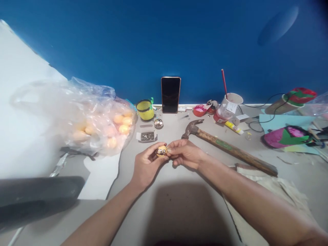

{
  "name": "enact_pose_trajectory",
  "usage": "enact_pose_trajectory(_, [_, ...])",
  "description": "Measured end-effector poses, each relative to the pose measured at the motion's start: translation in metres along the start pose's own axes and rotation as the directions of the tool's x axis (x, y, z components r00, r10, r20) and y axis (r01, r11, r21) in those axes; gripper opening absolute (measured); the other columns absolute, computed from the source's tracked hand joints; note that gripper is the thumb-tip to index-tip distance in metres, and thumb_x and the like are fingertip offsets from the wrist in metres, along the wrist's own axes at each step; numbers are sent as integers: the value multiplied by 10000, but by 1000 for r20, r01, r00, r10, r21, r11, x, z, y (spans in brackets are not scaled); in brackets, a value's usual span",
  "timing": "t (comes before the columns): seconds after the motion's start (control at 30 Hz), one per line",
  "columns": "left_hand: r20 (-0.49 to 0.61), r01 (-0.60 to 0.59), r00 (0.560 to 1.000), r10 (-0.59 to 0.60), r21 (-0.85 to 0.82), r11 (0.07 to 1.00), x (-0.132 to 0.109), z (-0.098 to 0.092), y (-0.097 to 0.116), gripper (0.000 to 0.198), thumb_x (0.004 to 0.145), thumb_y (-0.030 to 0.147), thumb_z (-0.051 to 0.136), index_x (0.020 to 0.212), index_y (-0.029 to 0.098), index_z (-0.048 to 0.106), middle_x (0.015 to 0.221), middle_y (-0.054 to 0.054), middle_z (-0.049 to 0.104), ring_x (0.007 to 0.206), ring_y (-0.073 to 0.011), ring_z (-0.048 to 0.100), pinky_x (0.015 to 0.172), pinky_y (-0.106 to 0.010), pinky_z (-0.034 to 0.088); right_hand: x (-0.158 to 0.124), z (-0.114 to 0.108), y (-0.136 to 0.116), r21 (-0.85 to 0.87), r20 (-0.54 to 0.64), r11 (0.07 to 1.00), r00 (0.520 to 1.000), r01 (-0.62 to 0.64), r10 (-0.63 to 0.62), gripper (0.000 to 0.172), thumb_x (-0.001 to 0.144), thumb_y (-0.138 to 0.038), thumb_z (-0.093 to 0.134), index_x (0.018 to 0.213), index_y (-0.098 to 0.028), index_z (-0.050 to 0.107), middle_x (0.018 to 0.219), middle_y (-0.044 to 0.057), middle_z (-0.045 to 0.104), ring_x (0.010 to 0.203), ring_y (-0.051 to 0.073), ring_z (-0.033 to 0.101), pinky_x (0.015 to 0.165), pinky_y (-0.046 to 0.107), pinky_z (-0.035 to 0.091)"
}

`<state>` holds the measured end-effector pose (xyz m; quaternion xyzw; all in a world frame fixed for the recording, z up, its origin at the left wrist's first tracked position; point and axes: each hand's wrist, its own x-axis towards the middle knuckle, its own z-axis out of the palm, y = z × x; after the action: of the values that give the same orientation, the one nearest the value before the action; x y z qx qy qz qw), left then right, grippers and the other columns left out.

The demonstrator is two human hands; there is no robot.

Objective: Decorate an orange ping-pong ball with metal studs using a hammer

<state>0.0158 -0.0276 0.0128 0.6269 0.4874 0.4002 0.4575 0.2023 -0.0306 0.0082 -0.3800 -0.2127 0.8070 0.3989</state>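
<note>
My left hand (148,166) is closed around a small yellow-orange ball (161,151) partly covered with shiny metal tack heads. My right hand (186,153) meets the ball from the right, its thumb and index finger pinched together at the ball's side. Whatever lies between those fingertips is too small to make out. Just beyond my left hand sits an open little box of metal tacks (148,136). Behind it rests a second ball (158,123), covered in the same shiny heads.
A claw hammer (230,147) lies diagonally at right, above a beige cloth (271,201). Clear plastic bags (99,119) with several orange balls fill the left. A phone (171,95) leans on the blue wall, between a yellow cup (145,110) and a white cup (232,100).
</note>
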Motion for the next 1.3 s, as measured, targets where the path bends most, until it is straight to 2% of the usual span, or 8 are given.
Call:
enact_pose_trajectory(0.1, [-39,-139,989,146,137,981,-3,-1,-6,325,806,268,813,1125,212,801,1121,-67,812,1003,-245,770,971,-356,610,0,1,0,24,39,1000,999,-16,15,306,614,-226,954,757,-80,727,634,25,651,508,65,536,487,194,591])
enact_pose_trajectory(0.27, [-25,-382,916,399,244,891,-2,-2,-12,299,873,255,775,1169,215,782,1194,-84,793,1079,-245,763,1009,-352,603,0,4,0,91,84,995,996,-39,31,245,647,-166,920,720,-73,705,625,17,629,479,40,464,479,184,577])
enact_pose_trajectory(0.37, [-12,-461,875,484,286,840,-2,-3,-14,296,886,252,768,1180,216,774,1188,-86,795,1078,-240,766,1022,-353,600,-1,6,0,117,77,992,997,-38,30,224,630,-136,907,717,-66,712,626,20,631,475,38,447,464,184,569])
enact_pose_trajectory(0.47, [-9,-486,860,510,291,824,-2,-3,-14,295,887,250,768,1180,219,772,1190,-84,795,1083,-237,765,1032,-351,595,-1,7,0,130,60,991,998,-43,35,205,613,-115,895,706,-69,719,637,29,649,480,36,438,451,184,563])
enact_pose_trajectory(0.57, [-28,-434,890,455,257,864,-2,-3,-13,294,869,254,781,1161,219,781,1198,-81,792,1092,-239,760,1031,-351,593,-1,7,0,145,52,988,998,-53,46,200,604,-99,886,706,-66,716,631,33,650,476,33,427,439,176,550])
enact_pose_trajectory(0.7, [-48,-187,979,196,144,972,-1,-1,-7,326,812,283,814,1128,207,792,1139,-73,808,992,-232,776,933,-328,626,-1,7,-2,123,56,991,998,-46,40,180,646,-94,863,746,-70,715,638,37,660,471,28,413,442,156,537])
enact_pose_trajectory(0.83, [-26,-7,1000,7,7,1000,2,1,-1,381,748,323,837,1101,185,795,1070,-71,820,899,-228,779,817,-307,647,0,6,-2,116,25,993,999,-31,29,191,647,-97,859,765,-76,710,633,25,655,471,30,421,440,154,534])
enact_pose_trajectory(1.3, [30,71,997,-68,-106,992,4,0,5,419,707,345,877,1076,165,791,1017,-81,812,867,-234,766,792,-315,646,-1,8,-2,114,-41,993,998,-33,38,193,611,-127,819,737,-108,675,616,-3,613,479,47,416,399,187,522])
